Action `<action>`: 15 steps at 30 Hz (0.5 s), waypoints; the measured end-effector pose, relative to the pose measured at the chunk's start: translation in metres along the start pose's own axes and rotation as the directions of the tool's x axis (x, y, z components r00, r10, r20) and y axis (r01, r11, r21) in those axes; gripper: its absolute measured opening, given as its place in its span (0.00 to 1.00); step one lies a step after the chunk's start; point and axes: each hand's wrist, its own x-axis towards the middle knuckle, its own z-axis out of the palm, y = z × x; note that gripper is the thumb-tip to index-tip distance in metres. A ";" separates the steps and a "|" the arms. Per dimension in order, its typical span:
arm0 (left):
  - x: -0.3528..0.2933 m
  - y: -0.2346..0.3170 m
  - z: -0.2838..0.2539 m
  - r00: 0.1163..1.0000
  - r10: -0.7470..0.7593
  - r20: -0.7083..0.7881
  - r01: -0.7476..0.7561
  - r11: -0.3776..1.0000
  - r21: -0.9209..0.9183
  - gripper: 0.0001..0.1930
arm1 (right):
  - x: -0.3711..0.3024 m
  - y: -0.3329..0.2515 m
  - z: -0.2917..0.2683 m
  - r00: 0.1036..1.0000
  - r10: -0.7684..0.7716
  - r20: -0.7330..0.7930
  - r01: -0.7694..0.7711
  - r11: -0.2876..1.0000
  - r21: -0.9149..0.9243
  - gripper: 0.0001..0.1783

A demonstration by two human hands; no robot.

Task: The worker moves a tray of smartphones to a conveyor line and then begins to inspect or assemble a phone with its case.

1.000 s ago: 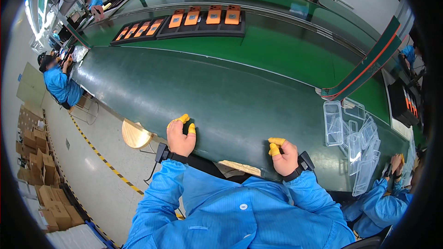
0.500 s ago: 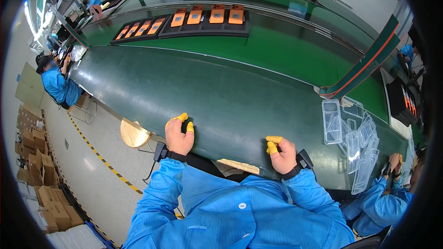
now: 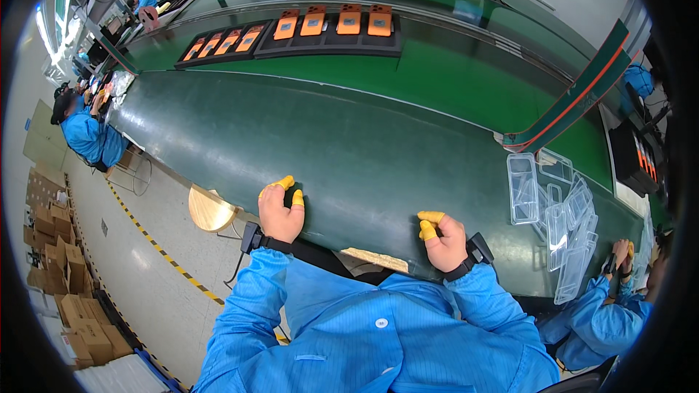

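My left hand (image 3: pixel 280 211) rests at the near edge of the dark green worktable (image 3: pixel 342 145), its thumb and index finger apart and nothing between them. My right hand (image 3: pixel 444 239) lies on the same edge further right, fingers loosely curled, with a gap between thumb and index finger and nothing in it. Yellow finger cots cover the thumb and index finger of both hands. A dark band circles each wrist. Nearest to my right hand is a loose pile of clear plastic phone-case-shaped trays (image 3: pixel 557 229).
On the green conveyor belt (image 3: pixel 451 80) ahead, black trays (image 3: pixel 331 49) carry several orange phones (image 3: pixel 313 23). A green upright with a red stripe (image 3: pixel 575 98) rises at right. Co-workers in blue sit left (image 3: pixel 91 135) and right (image 3: pixel 601 320). A wooden stool (image 3: pixel 211 209) stands at left.
The black trays with the orange phones have shifted slightly to the right along the belt. The co-worker at left has leaned a little. My hands have hardly moved.
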 end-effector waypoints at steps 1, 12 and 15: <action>0.000 0.000 0.000 1.000 0.003 -0.002 -0.003 1.000 -0.004 0.15 | 0.000 0.000 0.000 1.000 -0.007 0.005 0.007 1.000 0.000 0.08; 0.002 0.002 -0.003 1.000 -0.023 0.020 0.023 1.000 -0.014 0.16 | 0.001 0.004 0.000 1.000 -0.028 0.014 0.028 0.999 -0.019 0.09; 0.004 -0.001 -0.006 0.998 -0.056 0.024 0.058 0.995 -0.078 0.15 | 0.000 0.002 0.001 1.000 -0.012 0.016 0.012 1.000 0.011 0.09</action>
